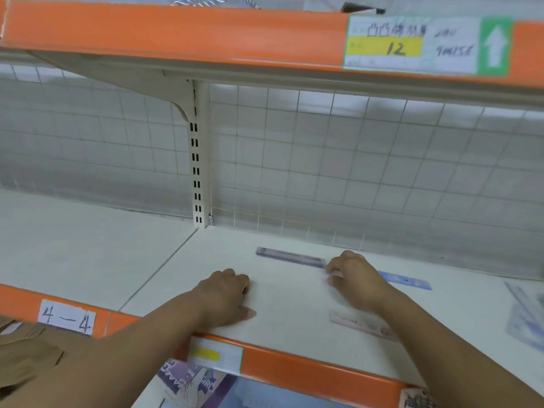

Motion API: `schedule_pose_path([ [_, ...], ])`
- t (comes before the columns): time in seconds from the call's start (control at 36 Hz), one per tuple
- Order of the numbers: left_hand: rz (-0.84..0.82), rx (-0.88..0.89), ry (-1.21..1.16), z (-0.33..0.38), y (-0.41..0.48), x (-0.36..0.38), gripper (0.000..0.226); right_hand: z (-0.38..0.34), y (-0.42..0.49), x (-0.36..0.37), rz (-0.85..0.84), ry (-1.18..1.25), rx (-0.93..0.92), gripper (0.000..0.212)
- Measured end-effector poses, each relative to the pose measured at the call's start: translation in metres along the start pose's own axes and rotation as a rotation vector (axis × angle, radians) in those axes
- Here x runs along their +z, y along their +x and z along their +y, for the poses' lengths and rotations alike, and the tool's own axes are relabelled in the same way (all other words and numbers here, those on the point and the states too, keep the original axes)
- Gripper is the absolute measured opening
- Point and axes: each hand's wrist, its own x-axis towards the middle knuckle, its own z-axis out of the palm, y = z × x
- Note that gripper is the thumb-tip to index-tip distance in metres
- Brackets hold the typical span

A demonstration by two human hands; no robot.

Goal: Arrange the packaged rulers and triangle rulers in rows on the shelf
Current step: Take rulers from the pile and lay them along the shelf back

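A purple packaged ruler (290, 256) lies flat near the back of the white shelf (182, 278). My right hand (357, 279) pinches its right end with curled fingers. Just behind that hand a blue ruler (407, 281) lies on the shelf, its left end hidden by the hand. A pale pink ruler (360, 323) lies nearer the front edge, under my right forearm. My left hand (226, 295) rests on the shelf left of the rulers, fingers curled under, thumb stretched out, holding nothing. Clear packages with blue triangle rulers (527, 316) lie at the far right.
A wire grid back panel (353, 160) closes the rear. An upright post (200, 160) and a seam split the shelf into two bays. The orange upper shelf (206, 33) hangs overhead. An orange front rail (309, 369) carries a "4-4" label (67, 318).
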Motion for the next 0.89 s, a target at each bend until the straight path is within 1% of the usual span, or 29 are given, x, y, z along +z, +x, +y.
schedule_pose_path([
  [0.17,0.01,0.094,0.065,0.025,0.01,0.003,0.047,0.016,-0.039,-0.02,-0.051,-0.019,0.078,0.02],
  [0.25,0.005,0.13,0.088,0.032,0.014,0.005,0.046,0.026,-0.059,-0.026,-0.132,0.003,0.132,0.018],
  [0.31,0.006,0.148,0.097,0.036,0.016,0.005,0.047,0.029,-0.071,-0.032,-0.188,0.003,0.153,0.022],
  [0.33,0.009,0.155,0.1,0.038,0.017,0.006,0.047,0.03,-0.076,-0.035,-0.206,0.001,0.162,0.02],
  [0.39,0.011,0.166,0.096,0.041,0.018,0.006,0.046,0.034,-0.084,-0.039,-0.262,-0.008,0.206,0.008],
  [0.44,0.011,0.173,0.094,0.044,0.019,0.006,0.046,0.037,-0.091,-0.041,-0.316,-0.021,0.269,0.026],
  [0.47,0.014,0.174,0.092,0.044,0.02,0.006,0.046,0.039,-0.093,-0.041,-0.337,-0.029,0.285,0.029],
  [0.61,0.014,0.18,0.095,0.046,0.022,0.006,0.045,0.039,-0.101,-0.039,-0.316,-0.05,0.296,0.021],
  [0.69,0.019,0.187,0.093,0.046,0.021,0.007,0.046,0.039,-0.101,-0.037,-0.306,-0.037,0.313,0.013],
  [0.78,0.019,0.191,0.092,0.045,0.02,0.007,0.046,0.039,-0.102,-0.035,-0.281,-0.031,0.306,0.019],
  [0.83,0.018,0.195,0.086,0.045,0.02,0.007,0.045,0.037,-0.103,-0.036,-0.262,-0.009,0.295,0.012],
  [0.86,0.016,0.197,0.081,0.044,0.019,0.007,0.045,0.035,-0.103,-0.036,-0.261,-0.003,0.289,0.012],
  [0.89,0.013,0.199,0.077,0.043,0.019,0.007,0.045,0.034,-0.103,-0.037,-0.267,0.0,0.291,0.02],
])
